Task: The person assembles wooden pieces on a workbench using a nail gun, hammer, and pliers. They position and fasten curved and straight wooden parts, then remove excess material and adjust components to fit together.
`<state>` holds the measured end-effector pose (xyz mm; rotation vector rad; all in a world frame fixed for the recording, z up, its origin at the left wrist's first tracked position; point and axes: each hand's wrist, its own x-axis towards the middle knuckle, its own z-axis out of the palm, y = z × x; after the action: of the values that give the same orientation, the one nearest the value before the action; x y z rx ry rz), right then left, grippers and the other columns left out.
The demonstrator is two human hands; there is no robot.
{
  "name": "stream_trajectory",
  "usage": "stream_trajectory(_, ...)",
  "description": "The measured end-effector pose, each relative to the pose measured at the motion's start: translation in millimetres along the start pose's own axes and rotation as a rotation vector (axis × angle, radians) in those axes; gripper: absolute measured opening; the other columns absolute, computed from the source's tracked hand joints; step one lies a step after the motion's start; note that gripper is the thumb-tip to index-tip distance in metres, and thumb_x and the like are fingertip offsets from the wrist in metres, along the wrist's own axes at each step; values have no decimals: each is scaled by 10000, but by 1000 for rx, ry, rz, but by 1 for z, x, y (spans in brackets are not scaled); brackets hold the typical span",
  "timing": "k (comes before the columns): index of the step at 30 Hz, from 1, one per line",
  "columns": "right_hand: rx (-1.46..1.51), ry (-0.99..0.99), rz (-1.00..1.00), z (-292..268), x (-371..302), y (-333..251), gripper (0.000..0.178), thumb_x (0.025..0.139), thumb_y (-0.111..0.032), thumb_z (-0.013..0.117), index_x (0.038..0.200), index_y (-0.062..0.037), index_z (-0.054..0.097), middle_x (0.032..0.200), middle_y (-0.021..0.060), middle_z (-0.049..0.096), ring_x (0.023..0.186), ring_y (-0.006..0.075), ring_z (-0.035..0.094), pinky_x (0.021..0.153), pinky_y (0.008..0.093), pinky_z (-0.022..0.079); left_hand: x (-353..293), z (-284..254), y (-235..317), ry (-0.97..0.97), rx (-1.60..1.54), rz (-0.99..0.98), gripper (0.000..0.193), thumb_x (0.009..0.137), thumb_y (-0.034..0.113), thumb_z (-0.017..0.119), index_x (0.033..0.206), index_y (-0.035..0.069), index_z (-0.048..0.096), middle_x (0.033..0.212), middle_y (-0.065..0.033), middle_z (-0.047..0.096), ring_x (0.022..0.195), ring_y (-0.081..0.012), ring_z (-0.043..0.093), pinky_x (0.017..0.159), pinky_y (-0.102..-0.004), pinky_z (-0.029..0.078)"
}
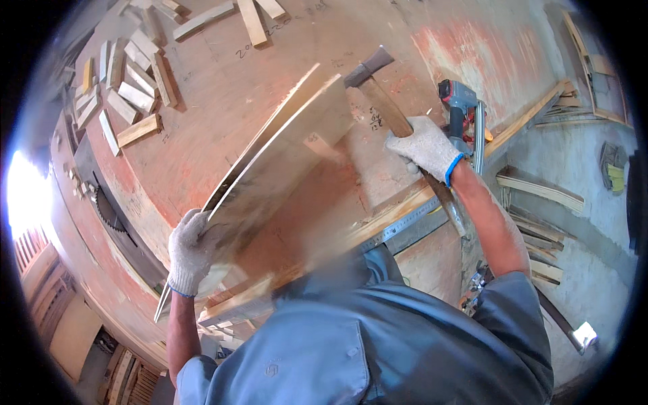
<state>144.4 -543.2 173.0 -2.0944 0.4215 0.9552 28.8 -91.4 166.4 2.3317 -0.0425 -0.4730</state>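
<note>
My left hand [187, 251], in a pale knit glove, is closed on the near left end of thin wooden boards [287, 155]. The boards stand tilted over the workbench, with a narrow gap opening between them toward their far end. My right hand [428, 147], gloved with a blue cuff, is wrapped round the wooden handle of a hammer [388, 104]. Its dark metal head points away from me, past the boards' far corner, and the handle's lower end sticks out below my hand. Just right of that hand, a nail gun [462, 111] rests on the bench.
Loose wooden blocks [138, 94] lie scattered across the far left of the workbench [378, 34]. A ruler strip [405, 221] runs along the near edge. At the left, a toothed saw blade [108, 212] shows. Wood strips [540, 250] are stacked at right, below the bench.
</note>
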Motion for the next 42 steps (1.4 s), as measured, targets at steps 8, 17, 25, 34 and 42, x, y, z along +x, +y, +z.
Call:
stream_trajectory(8, -41, -81, 11, -10, 33, -3, 305, 900, -323, 751, 970, -29, 706, 670, 0, 582, 519, 105, 567, 456, 295, 470, 21, -9, -27, -100, -32, -74, 234, 828, 35, 759, 1042, -27, 688, 903, -166, 627, 828, -306, 649, 773, -360, 519)
stream_trajectory(17, -39, -54, -31, -11, 32, -1, 326, 908, -305, 747, 1053, -15, 710, 677, 17, 599, 507, 130, 585, 438, 323, 483, 13, -8, -19, -25, -32, -63, 183, 841, 50, 746, 1002, -17, 691, 908, -156, 635, 831, -304, 655, 772, -354, 524)
stream_trajectory(25, 66, 21, 27, -2, -37, 22, 438, 912, -269, 758, 1253, -12, 662, 711, 65, 644, 505, 166, 607, 443, 339, 500, -50, 33, 52, 207, 249, 110, 179, 865, 82, 744, 1039, 48, 715, 1055, -144, 713, 896, -372, 706, 753, -437, 562)
stream_trajectory(34, 143, 22, 109, 23, -23, 46, 203, 914, -200, 746, 894, -26, 645, 622, 27, 545, 466, 144, 545, 398, 333, 450, -46, 34, 39, 189, 284, 102, 190, 861, 95, 760, 1044, 61, 727, 1050, -155, 710, 893, -374, 709, 767, -449, 563)
stream_trajectory(42, 46, -24, 90, 15, 14, 15, 254, 903, -208, 764, 1013, -12, 645, 626, 14, 536, 429, 135, 524, 374, 327, 429, 8, -3, -9, 3, -33, 50, 154, 845, 72, 771, 967, 13, 698, 879, -151, 650, 759, -279, 666, 725, -371, 530)
